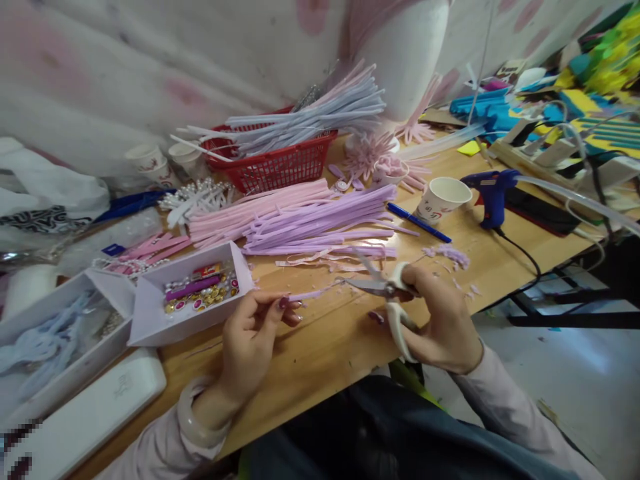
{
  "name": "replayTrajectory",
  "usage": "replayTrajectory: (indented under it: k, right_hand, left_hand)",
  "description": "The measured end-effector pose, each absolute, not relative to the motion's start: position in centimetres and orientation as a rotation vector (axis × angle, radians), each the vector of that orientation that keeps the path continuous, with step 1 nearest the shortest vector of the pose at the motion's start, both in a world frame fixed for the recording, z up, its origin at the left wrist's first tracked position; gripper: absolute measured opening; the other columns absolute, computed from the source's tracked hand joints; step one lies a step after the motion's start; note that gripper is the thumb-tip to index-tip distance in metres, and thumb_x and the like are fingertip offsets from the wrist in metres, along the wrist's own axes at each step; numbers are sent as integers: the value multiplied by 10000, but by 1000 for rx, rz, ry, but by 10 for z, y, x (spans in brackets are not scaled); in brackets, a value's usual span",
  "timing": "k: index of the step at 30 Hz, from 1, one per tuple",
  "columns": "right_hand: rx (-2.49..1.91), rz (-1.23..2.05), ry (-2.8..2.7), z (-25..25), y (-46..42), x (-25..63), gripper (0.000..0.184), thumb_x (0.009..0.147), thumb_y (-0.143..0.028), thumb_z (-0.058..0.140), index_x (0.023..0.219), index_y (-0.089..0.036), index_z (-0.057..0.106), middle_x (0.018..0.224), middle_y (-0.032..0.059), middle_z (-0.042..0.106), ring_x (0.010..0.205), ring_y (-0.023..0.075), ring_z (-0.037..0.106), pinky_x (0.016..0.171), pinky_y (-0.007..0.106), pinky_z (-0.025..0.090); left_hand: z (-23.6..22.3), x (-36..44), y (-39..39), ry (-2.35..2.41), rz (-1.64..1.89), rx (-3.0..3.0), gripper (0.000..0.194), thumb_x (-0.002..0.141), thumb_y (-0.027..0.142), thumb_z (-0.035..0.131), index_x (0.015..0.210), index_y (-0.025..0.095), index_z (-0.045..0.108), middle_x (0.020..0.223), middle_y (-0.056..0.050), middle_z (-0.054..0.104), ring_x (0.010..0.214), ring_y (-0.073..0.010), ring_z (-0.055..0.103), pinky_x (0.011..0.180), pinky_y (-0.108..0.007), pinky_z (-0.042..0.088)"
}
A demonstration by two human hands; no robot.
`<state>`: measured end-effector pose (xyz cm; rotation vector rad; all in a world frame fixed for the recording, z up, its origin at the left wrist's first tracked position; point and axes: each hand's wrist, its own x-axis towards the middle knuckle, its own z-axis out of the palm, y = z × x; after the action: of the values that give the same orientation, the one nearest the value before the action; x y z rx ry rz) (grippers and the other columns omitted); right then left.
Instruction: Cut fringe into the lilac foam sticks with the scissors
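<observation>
Between the thumb and fingers of my left hand (253,333) is a short lilac pipe cleaner (306,295), its end pointing right. My right hand (443,320) grips white-handled scissors (387,288), fingers through the loops. The blades are spread and point left toward the tip of the pipe cleaner; I cannot tell whether they touch it. Behind both hands lies a bundle of lilac pipe cleaners (320,217), with pink pipe cleaners (270,207) beside it. Lilac fuzz clippings (453,255) are scattered on the table to the right.
A white box (190,320) of beads and gems stands left of my left hand. A red basket (285,167) holds pale pipe cleaners at the back. Right of them are a paper cup (443,200), a blue pen (420,223) and a blue glue gun (493,193) with its cord.
</observation>
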<state>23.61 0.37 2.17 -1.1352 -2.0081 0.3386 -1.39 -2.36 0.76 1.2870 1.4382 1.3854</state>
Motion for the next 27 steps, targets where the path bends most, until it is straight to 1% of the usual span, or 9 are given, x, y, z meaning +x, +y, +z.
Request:
replayTrajectory:
  k: [2, 5, 9, 14, 18, 23, 27]
  right_hand:
    - [-1125, 194, -2107, 22, 4, 245, 279, 798, -355, 694, 884, -216, 469, 733, -4, 510, 617, 136, 486, 549, 262, 387]
    - [-1082, 98, -2259, 15, 6, 245, 228, 853, -360, 628, 894, -215, 457, 772, 24, 525, 654, 158, 503, 567, 272, 397]
    - [-1013, 137, -2369, 8, 13, 234, 203, 891, -351, 583, 867, -211, 438, 786, 40, 519, 688, 173, 503, 601, 280, 409]
    - [-954, 169, -2374, 9, 23, 226, 187, 917, -359, 546, 849, -208, 459, 768, 36, 517, 679, 170, 499, 597, 276, 404]
    - [-953, 177, -2374, 6, 26, 225, 193, 907, -369, 562, 839, -204, 487, 749, 36, 531, 660, 165, 502, 586, 274, 403]
    - [-880, 208, -2450, 7, 30, 226, 148, 920, -326, 516, 843, -202, 491, 742, 39, 544, 653, 157, 513, 573, 267, 392]
    - [-854, 205, -2528, 8, 37, 229, 179, 927, -363, 491, 854, -201, 514, 764, 47, 585, 658, 159, 536, 576, 277, 380]
  left_hand:
    - [7, -16, -23, 1438, 1423, 1241, 206, 870, 376, 648, 842, 174, 618, 714, -4, 719, 566, -119, 672, 580, -232, 556]
    - [3, -17, -21, 1372, 1474, 1152, 227, 887, 392, 624, 830, 178, 579, 709, -1, 708, 558, -122, 656, 588, -252, 550]
    - [-1, -18, -21, 1243, 1519, 1137, 185, 915, 352, 593, 840, 184, 572, 725, 3, 681, 592, -125, 640, 601, -265, 531]
    - [0, -18, -21, 1159, 1550, 1241, 164, 906, 300, 609, 794, 180, 605, 862, -5, 610, 607, -98, 590, 568, -251, 490]
    - [1, -19, -20, 1189, 1535, 1260, 216, 907, 291, 606, 722, 180, 595, 803, -2, 560, 602, -90, 528, 538, -221, 443]
    - [1, -20, -20, 1168, 1516, 1294, 152, 905, 273, 608, 784, 202, 665, 785, -5, 558, 584, -90, 496, 514, -214, 417]
    - [1, -21, -20, 1217, 1514, 1288, 173, 899, 302, 616, 776, 201, 682, 787, -13, 574, 573, -88, 493, 506, -214, 413]
